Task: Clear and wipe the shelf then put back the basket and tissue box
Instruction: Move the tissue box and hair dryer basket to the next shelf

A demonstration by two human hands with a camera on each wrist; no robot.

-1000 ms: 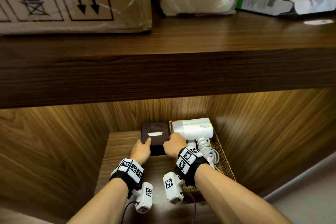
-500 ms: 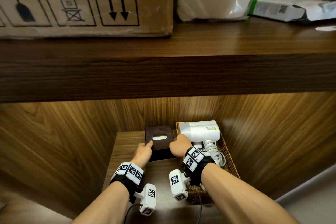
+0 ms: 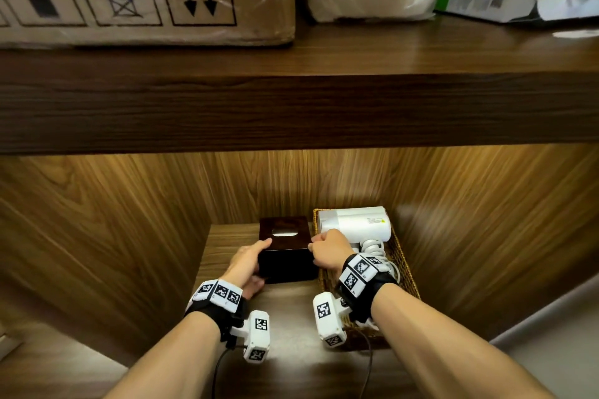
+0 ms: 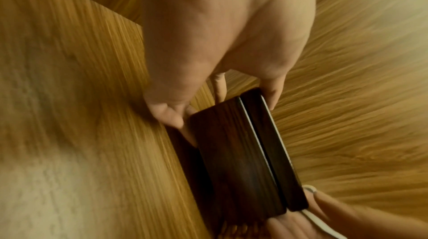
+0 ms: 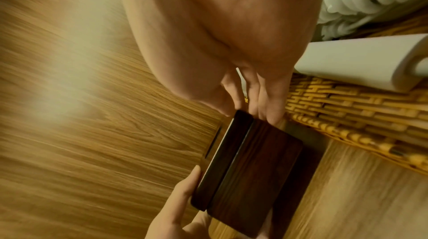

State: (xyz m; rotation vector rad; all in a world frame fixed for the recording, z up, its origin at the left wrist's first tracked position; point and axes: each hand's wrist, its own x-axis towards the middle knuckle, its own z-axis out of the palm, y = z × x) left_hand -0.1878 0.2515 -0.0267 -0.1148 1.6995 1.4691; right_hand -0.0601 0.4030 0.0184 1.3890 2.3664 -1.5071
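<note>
Now tissue box (image 3: 285, 249) clamped between left hand (image 3: 246, 264), right hand (image 3: 329, 251).

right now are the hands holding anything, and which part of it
Both hold the dark wooden tissue box by its opposite short ends: the left hand grips the left end, thumb on the top edge, and the right hand grips the right end beside the wicker basket.

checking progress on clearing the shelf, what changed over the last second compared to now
The dark wooden tissue box has been pulled toward the shelf's front edge, with its near end apparently raised. The left hand shifted from resting on top to gripping its left side; the right hand grips the right side. The woven wicker basket with the white hair dryer stayed put.
</note>
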